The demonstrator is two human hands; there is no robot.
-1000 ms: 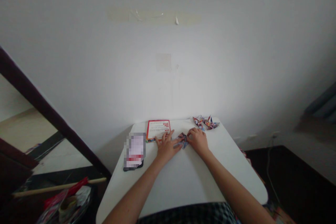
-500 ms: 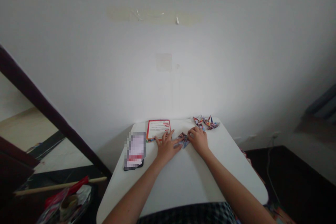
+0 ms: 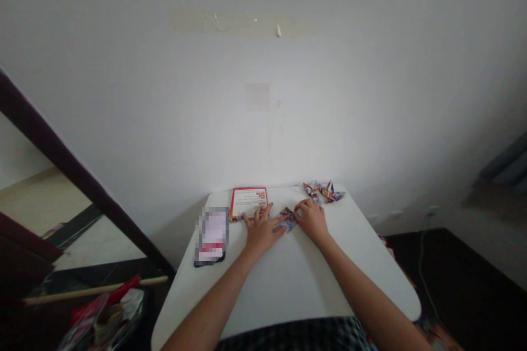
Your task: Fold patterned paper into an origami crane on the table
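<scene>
A small piece of folded printed paper (image 3: 289, 220) lies on the white table (image 3: 284, 285) between my hands. My left hand (image 3: 262, 230) rests with its fingers spread, its thumb and index finger on the paper's left side. Its other fingertips reach onto the lower part of a red-bordered booklet or card (image 3: 249, 200). My right hand (image 3: 313, 219) has its fingers curled, pinching the right corner of the paper. Just beyond that hand sit folded paper cranes (image 3: 329, 192) made of similar printed paper; their exact number is hard to make out.
A phone (image 3: 212, 236) with a blurred screen lies at the table's left edge. The wall (image 3: 263, 142) stands right behind the table. On the floor at lower left is a bin (image 3: 115, 318) holding rubbish, with a wooden stick (image 3: 99, 290) beside it.
</scene>
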